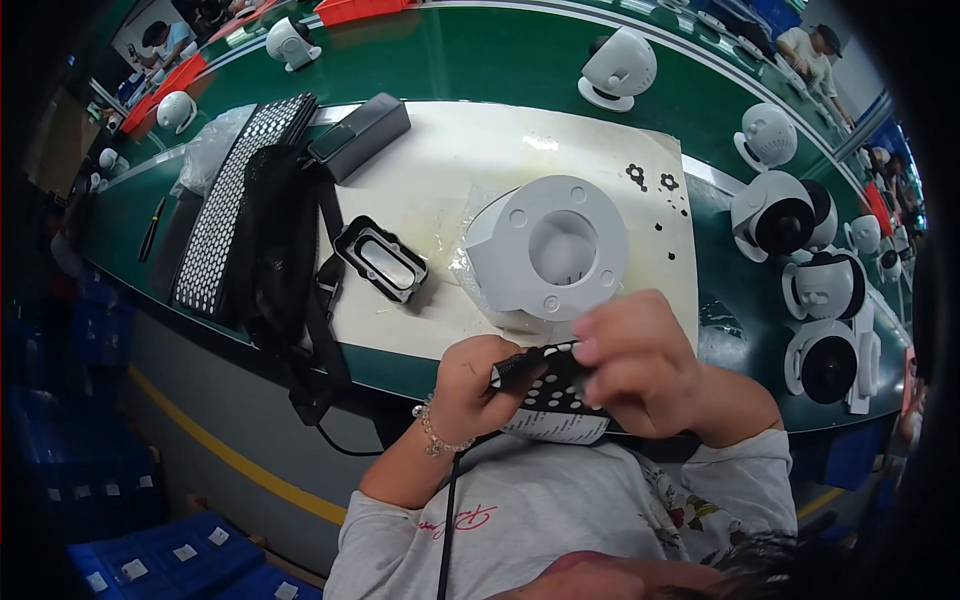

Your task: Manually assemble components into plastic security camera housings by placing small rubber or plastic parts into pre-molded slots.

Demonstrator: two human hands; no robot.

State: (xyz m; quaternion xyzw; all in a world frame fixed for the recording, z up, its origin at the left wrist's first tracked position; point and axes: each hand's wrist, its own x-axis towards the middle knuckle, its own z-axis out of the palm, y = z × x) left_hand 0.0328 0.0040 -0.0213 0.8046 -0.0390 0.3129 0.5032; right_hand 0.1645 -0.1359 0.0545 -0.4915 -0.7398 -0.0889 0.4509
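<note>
Left hand point(474, 382) grips black white-dotted sheet point(538, 397) — seemingly part-used. Right hand point(640, 365) blurred beside it, fingers bent; cannot tell grip. White housing point(500, 255) on pale mat point(590, 128), base circles showing — finished or not, unclear.

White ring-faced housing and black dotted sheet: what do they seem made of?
White ring-faced housing: likely moulded plastic, satin, going by its even colour and round recesses. Black dotted sheet: perhaps plastic film or coated paper, since it looks flat with pale round spots; partly hidden, its material and finish stay open.
</note>
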